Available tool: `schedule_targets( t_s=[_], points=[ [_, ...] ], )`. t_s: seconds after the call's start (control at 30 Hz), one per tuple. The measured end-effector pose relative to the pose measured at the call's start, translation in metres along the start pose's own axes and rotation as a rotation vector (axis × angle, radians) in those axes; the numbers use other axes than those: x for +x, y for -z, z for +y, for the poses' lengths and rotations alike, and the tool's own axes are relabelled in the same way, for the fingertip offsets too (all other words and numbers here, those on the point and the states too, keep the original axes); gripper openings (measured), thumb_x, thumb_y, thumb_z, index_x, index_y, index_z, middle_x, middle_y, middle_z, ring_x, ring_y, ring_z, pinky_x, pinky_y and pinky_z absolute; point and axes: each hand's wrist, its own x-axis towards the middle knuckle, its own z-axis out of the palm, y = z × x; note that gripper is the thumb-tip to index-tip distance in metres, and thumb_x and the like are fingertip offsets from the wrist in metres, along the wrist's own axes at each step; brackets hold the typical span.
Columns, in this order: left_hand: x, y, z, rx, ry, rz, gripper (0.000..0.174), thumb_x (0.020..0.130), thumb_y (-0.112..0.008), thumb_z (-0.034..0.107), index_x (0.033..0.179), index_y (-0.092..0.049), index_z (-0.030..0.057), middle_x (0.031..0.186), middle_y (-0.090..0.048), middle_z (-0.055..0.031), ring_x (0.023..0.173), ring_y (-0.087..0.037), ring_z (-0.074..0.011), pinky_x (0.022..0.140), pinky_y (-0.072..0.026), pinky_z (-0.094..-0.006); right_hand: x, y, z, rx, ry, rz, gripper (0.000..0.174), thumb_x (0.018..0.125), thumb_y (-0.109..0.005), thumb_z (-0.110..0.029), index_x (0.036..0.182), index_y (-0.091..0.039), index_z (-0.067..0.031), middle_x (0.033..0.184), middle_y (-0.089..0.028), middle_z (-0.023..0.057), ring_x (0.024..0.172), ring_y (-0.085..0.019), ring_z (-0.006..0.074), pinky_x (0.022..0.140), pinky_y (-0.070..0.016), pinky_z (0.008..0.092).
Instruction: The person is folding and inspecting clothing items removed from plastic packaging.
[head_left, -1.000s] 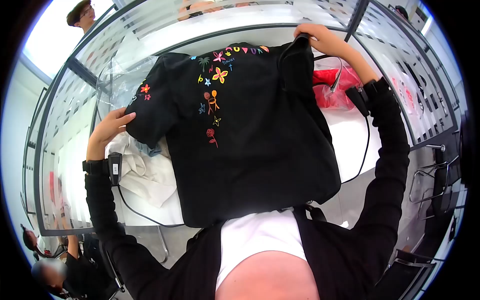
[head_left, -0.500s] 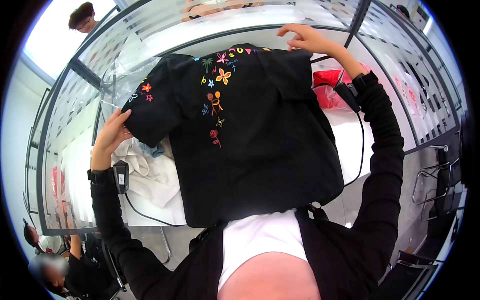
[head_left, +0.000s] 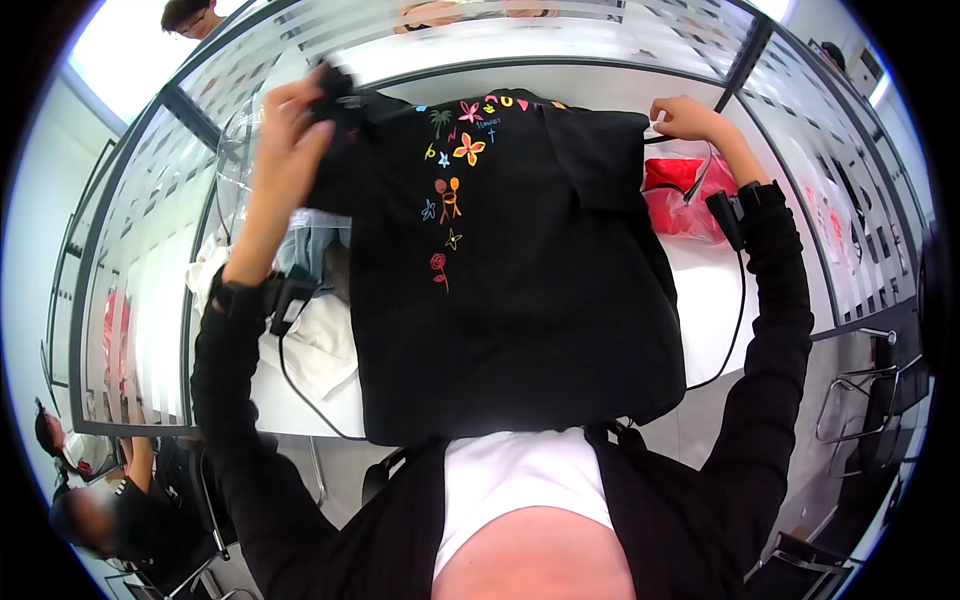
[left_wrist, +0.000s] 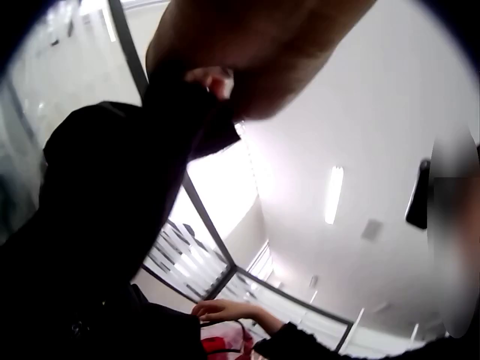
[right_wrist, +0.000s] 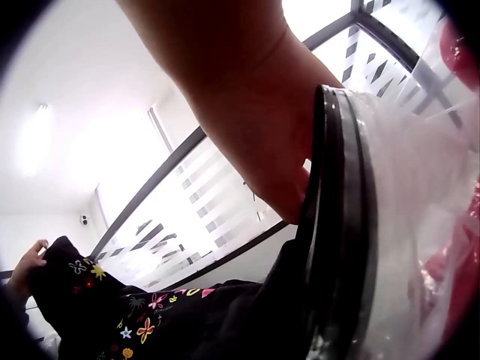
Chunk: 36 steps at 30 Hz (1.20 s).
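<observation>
A black T-shirt with colourful flower, palm and figure drawings lies spread before the person, its right-side sleeve folded inward. My left hand grips the left sleeve and holds it raised, blurred by motion. The left wrist view has dark cloth hanging from the left hand; in the right wrist view the raised sleeve shows its painted flowers. At the shirt's upper right corner, the fingertips of my right hand are right at the edge, loosely bent.
Pale cloth and blue-grey cloth lie left of the shirt, beside clear plastic. A clear bag with red contents lies at the right. A framed glass partition borders the white table. Cables run from both wrist devices.
The right hand let go of the right-side sleeve, now folded inward, and moved right to the shirt's corner. The left hand lifted the left sleeve upward and inward, uncovering more cloth beneath.
</observation>
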Motion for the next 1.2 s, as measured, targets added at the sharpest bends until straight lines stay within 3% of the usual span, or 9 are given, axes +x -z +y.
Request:
schedule_targets(
  t_s=[0.07, 0.1, 0.3, 0.47, 0.6, 0.73, 0.87, 1.03, 1.2],
  points=[
    [0.010, -0.028, 0.024, 0.334, -0.263, -0.403, 0.038, 0.086, -0.056, 0.012, 0.121, -0.041, 0.0072, 0.135, -0.041, -0.0070, 0.109, -0.050, -0.0203, 0.090, -0.0418, -0.0330, -0.002, 0.003, -0.007, 0.028, -0.005, -0.026, 0.024, 0.077, -0.057, -0.018, 0.098, -0.059, -0.0064, 0.086, -0.065, 0.0158, 0.079, -0.061, 0.0315, 0.072, -0.0483, 0.0387],
    [0.009, -0.037, 0.033, 0.309, -0.204, -0.489, 0.045, 0.084, -0.057, 0.010, 0.126, -0.039, 0.0071, 0.139, -0.038, -0.0084, 0.117, -0.046, -0.0218, 0.095, -0.0382, -0.0342, -0.002, 0.002, -0.008, 0.032, -0.007, -0.030, 0.024, 0.077, -0.057, -0.018, 0.098, -0.059, -0.0068, 0.087, -0.065, 0.0159, 0.080, -0.061, 0.0314, 0.072, -0.0481, 0.0386],
    [0.033, -0.010, -0.008, 0.635, 0.051, -0.587, 0.034, 0.084, -0.056, 0.012, 0.117, -0.049, 0.0069, 0.118, -0.054, -0.0067, 0.104, -0.053, -0.0218, 0.092, -0.0405, -0.0329, -0.001, 0.009, 0.000, 0.028, 0.019, -0.132, 0.027, 0.080, -0.057, -0.022, 0.104, -0.057, -0.0098, 0.092, -0.063, 0.0148, 0.085, -0.060, 0.0292, 0.075, -0.0470, 0.0384],
    [0.046, 0.014, -0.061, 0.879, -0.086, -0.645, 0.049, 0.075, -0.062, 0.007, 0.120, -0.045, 0.0081, 0.123, -0.047, -0.0104, 0.118, -0.043, -0.0282, 0.101, -0.0332, -0.0357, 0.005, 0.040, -0.010, 0.104, -0.119, -0.368, 0.033, 0.082, -0.055, -0.017, 0.114, -0.052, -0.0119, 0.095, -0.062, 0.0121, 0.080, -0.063, 0.0218, 0.070, -0.0502, 0.0331],
    [0.066, 0.014, -0.094, 0.758, -0.046, -0.549, 0.054, 0.074, -0.064, 0.010, 0.124, -0.044, 0.0096, 0.123, -0.048, -0.0098, 0.118, -0.044, -0.0248, 0.103, -0.0309, -0.0347, 0.020, 0.044, -0.012, 0.226, -0.244, -0.443, 0.033, 0.085, -0.051, -0.013, 0.118, -0.049, -0.0117, 0.094, -0.063, 0.0108, 0.076, -0.064, 0.0179, 0.068, -0.0524, 0.0297],
    [0.090, 0.015, -0.107, 0.476, 0.251, -0.683, 0.036, 0.073, -0.067, 0.015, 0.106, -0.055, 0.0054, 0.096, -0.059, -0.0071, 0.092, -0.052, -0.0182, 0.083, -0.0418, -0.0289, 0.036, 0.026, -0.009, 0.233, -0.310, -0.517, 0.034, 0.088, -0.050, -0.015, 0.122, -0.047, -0.0148, 0.094, -0.062, 0.0120, 0.079, -0.062, 0.0195, 0.070, -0.0531, 0.0318],
    [0.109, 0.024, -0.106, 0.278, 0.613, -0.756, 0.034, 0.074, -0.069, 0.022, 0.103, -0.057, 0.0072, 0.099, -0.059, -0.0052, 0.092, -0.053, -0.0158, 0.077, -0.0447, -0.0288, 0.053, -0.001, 0.008, 0.363, -0.319, -0.534, 0.038, 0.090, -0.050, -0.023, 0.127, -0.043, -0.0191, 0.098, -0.061, 0.0141, 0.085, -0.061, 0.0226, 0.073, -0.0523, 0.0360],
    [0.117, 0.025, -0.114, 0.222, 0.775, -0.742, 0.033, 0.081, -0.065, 0.034, 0.101, -0.059, 0.0082, 0.103, -0.059, -0.0034, 0.099, -0.054, -0.0149, 0.079, -0.0439, -0.0316, 0.064, -0.011, 0.017, 0.450, -0.335, -0.608, 0.042, 0.091, -0.049, -0.026, 0.130, -0.040, -0.0157, 0.102, -0.056, 0.0111, 0.087, -0.059, 0.0220, 0.075, -0.0513, 0.0373],
    [0.128, 0.026, -0.123, 0.120, 0.739, -0.678, 0.019, 0.088, -0.057, 0.031, 0.094, -0.060, 0.0128, 0.094, -0.056, 0.0037, 0.095, -0.050, -0.0105, 0.078, -0.0419, -0.0379, 0.067, -0.019, 0.026, 0.607, -0.386, -0.555, 0.024, 0.086, -0.059, -0.025, 0.098, -0.053, -0.0046, 0.088, -0.054, 0.0057, 0.079, -0.058, 0.0195, 0.069, -0.0507, 0.0337]
  ],
)
